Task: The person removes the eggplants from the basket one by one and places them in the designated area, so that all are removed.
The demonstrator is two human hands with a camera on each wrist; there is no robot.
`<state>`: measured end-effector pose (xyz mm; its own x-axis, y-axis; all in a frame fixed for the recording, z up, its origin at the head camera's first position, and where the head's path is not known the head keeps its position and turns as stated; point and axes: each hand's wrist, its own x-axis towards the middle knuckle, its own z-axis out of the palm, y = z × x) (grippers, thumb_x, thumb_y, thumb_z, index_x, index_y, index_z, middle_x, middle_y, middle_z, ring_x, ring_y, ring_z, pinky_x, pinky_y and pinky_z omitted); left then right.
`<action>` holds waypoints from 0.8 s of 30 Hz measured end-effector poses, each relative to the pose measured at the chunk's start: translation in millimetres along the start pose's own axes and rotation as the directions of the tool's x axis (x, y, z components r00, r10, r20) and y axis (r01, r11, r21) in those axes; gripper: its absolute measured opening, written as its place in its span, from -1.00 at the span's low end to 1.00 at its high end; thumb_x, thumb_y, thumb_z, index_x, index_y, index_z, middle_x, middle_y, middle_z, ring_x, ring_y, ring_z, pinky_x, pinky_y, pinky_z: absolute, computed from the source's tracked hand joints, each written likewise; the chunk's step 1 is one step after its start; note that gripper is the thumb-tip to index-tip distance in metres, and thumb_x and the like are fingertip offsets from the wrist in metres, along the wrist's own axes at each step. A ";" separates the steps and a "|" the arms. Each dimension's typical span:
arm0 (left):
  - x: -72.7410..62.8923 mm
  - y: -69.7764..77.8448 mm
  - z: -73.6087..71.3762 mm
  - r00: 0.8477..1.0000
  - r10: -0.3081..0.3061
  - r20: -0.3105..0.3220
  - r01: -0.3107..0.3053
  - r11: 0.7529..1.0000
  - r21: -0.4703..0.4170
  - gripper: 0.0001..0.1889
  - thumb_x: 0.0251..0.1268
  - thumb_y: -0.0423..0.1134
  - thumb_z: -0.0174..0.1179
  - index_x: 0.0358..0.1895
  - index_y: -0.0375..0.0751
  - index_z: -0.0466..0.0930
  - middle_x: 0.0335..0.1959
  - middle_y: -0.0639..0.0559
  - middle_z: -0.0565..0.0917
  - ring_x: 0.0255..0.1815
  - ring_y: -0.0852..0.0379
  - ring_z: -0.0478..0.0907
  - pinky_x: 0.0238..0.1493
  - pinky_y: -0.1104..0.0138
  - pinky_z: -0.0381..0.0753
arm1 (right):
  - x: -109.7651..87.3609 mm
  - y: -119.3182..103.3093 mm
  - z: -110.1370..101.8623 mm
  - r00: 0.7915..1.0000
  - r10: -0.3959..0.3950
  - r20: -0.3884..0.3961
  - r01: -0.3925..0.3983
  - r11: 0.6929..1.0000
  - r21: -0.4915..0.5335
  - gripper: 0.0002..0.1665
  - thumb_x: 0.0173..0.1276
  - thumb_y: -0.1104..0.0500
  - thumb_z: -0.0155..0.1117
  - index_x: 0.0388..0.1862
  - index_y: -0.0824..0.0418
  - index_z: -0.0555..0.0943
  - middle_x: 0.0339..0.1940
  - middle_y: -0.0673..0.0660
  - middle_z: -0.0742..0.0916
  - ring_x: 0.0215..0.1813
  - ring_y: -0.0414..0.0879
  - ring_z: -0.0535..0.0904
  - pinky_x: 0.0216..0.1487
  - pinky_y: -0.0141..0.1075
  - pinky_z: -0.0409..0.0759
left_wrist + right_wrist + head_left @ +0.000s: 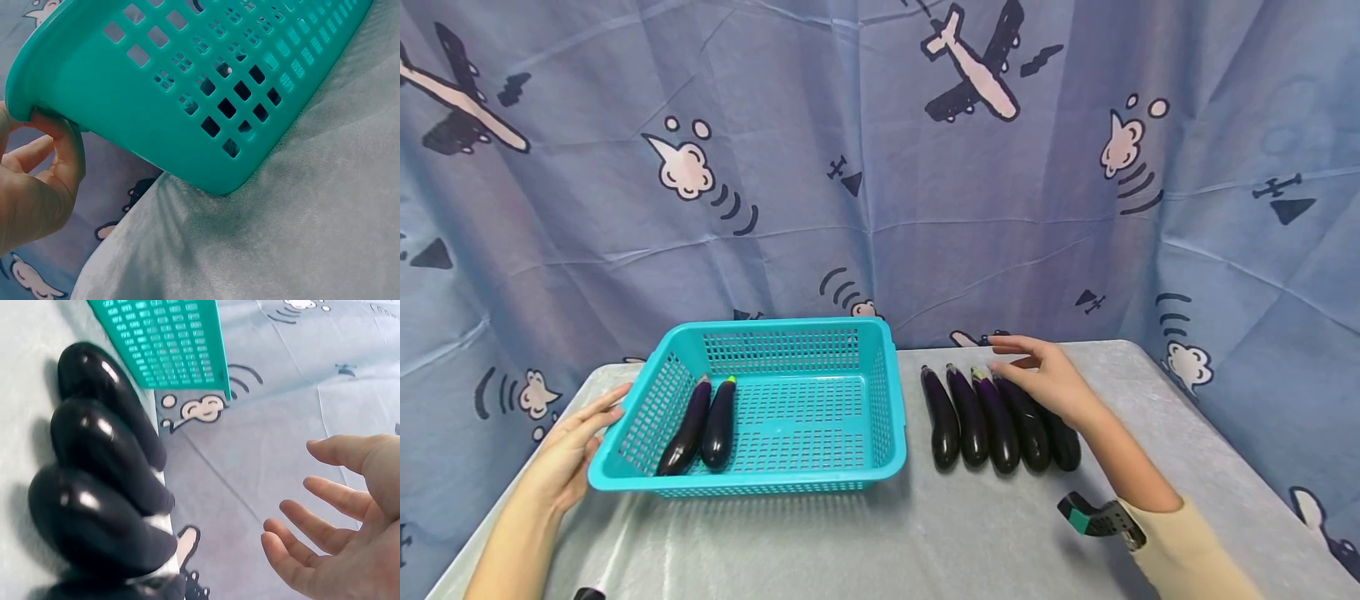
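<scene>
A turquoise plastic basket (775,483) stands on the left half of the table with two eggplants (718,425) lying side by side at its left end. My left hand (568,454) grips the basket's left rim, its fingers curled under the edge in the left wrist view. To the right of the basket, several dark, glossy eggplants (973,421) lie in a row, stems toward the back. Over the stem ends of the right-hand ones is my right hand (1048,379). Its fingers (334,494) are spread and hold nothing in the right wrist view.
The table (760,550) has a grey cloth-like surface. Behind it hangs a blue curtain (880,167) with airplane prints, close to the table's back edge. A black strap with a green piece (1097,518) is on the right wrist. A small black object (589,593) shows at the front edge.
</scene>
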<state>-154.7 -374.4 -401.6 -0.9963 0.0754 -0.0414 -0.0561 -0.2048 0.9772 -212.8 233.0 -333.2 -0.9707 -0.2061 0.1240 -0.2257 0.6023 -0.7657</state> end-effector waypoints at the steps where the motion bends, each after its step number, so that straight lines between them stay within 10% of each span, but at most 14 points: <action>1: 0.1 0.1 0.0 1.000 0.003 0.004 -0.003 1.000 -0.006 -0.56 0.73 -0.30 -0.04 0.18 0.40 0.72 0.20 0.43 0.42 -0.06 0.27 0.70 -0.15 0.32 0.77 | 1.3 -2.7 1.6 1.000 -0.006 0.004 0.006 1.000 0.006 -0.39 0.60 0.12 0.31 0.50 0.35 0.49 0.39 0.45 0.61 0.20 0.31 0.64 0.13 0.10 0.70; 24: 1.1 0.8 -0.3 0.999 0.023 0.044 -0.020 0.997 -0.070 -0.52 0.73 -0.37 -0.10 0.17 0.33 0.75 0.10 0.39 0.66 -0.08 0.21 0.73 -0.17 0.28 0.79 | 30.1 -60.1 35.6 0.993 -0.099 0.069 0.094 0.994 0.061 -0.43 0.56 0.16 0.34 0.47 0.29 0.55 0.39 0.36 0.64 0.21 0.26 0.65 0.14 0.08 0.69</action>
<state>-155.9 -374.7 -400.9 -0.9935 0.1138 -0.0099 -0.0410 -0.2745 0.9607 -225.4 163.1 -305.9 -0.9356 -0.3174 0.1549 -0.3108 0.5316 -0.7879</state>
